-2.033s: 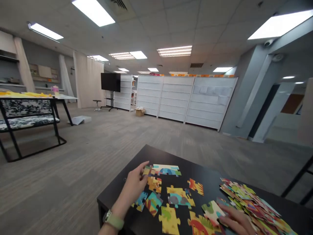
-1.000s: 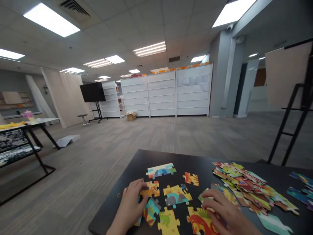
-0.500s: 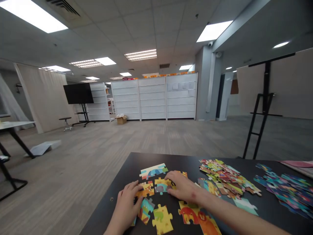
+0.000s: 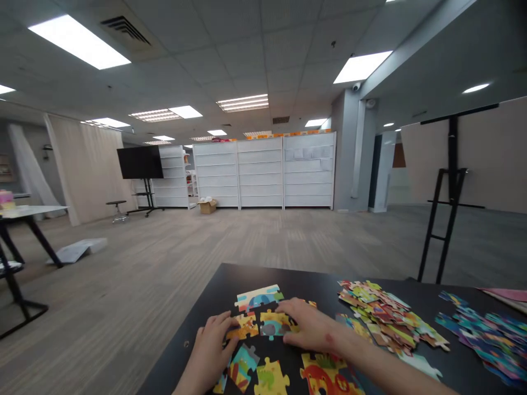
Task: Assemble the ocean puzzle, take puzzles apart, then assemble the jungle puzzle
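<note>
My left hand rests at the left side of an orange and yellow jigsaw puzzle piece, gripping its edge between thumb and fingers. Just right of it, with a narrow gap between, lies a yellow puzzle piece with a grey animal; my right hand holds its right end, partly hiding it. Two joined pieces with a blue elephant lie beyond. Nearer me are a teal piece, a yellow piece with a green animal, and red and orange lion pieces.
On the black table, a heap of multicoloured puzzle pieces lies to the right, beyond my right forearm. Farther right is a second heap of blue and purple pieces. A pink sheet sits at the right edge.
The camera view has tilted up slightly, so the table sits lower in the picture. Both hands stay at the same two pieces, with hardly any movement between them.
</note>
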`<state>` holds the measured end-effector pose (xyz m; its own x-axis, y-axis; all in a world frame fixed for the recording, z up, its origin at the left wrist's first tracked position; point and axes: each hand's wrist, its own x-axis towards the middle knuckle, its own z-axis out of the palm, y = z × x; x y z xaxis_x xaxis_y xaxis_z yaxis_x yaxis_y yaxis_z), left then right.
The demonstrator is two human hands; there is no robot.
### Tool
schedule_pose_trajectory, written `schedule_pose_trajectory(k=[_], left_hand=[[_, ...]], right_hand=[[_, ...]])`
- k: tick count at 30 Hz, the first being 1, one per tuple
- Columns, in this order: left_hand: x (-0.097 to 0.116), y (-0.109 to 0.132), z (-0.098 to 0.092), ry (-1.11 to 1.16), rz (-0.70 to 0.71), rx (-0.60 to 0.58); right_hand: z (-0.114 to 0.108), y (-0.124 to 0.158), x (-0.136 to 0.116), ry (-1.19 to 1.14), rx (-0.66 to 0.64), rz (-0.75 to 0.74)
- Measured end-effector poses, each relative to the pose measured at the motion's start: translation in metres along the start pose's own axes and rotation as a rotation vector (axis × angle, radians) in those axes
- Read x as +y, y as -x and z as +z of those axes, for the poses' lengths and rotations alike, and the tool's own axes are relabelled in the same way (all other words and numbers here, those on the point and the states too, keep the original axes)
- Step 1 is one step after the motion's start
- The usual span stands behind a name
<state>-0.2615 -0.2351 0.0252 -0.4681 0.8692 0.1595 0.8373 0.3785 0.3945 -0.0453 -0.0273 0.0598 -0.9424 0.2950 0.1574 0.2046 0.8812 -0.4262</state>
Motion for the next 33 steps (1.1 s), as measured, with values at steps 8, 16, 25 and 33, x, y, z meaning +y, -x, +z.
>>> schedule_pose_trajectory(k=[8, 16, 25, 33], left_hand=[[0.003, 0.002, -0.005, 0.042, 0.007, 0.026], [0.009, -0.007, 0.005, 0.086, 0.062, 0.042], [0.011, -0.009, 0.009, 0.116, 0.098, 0.04], [0.032, 0.013, -0.005, 0.057, 0.145, -0.045]], right_hand=[[0.017, -0.015, -0.005, -0.009, -0.005, 0.005], [0.031, -0.01, -0.021, -0.106, -0.018, -0.195], [0.038, -0.015, -0.021, -0.095, -0.007, -0.215], [0.028, -0.009, -0.033, -0.039, -0.041, -0.233]])
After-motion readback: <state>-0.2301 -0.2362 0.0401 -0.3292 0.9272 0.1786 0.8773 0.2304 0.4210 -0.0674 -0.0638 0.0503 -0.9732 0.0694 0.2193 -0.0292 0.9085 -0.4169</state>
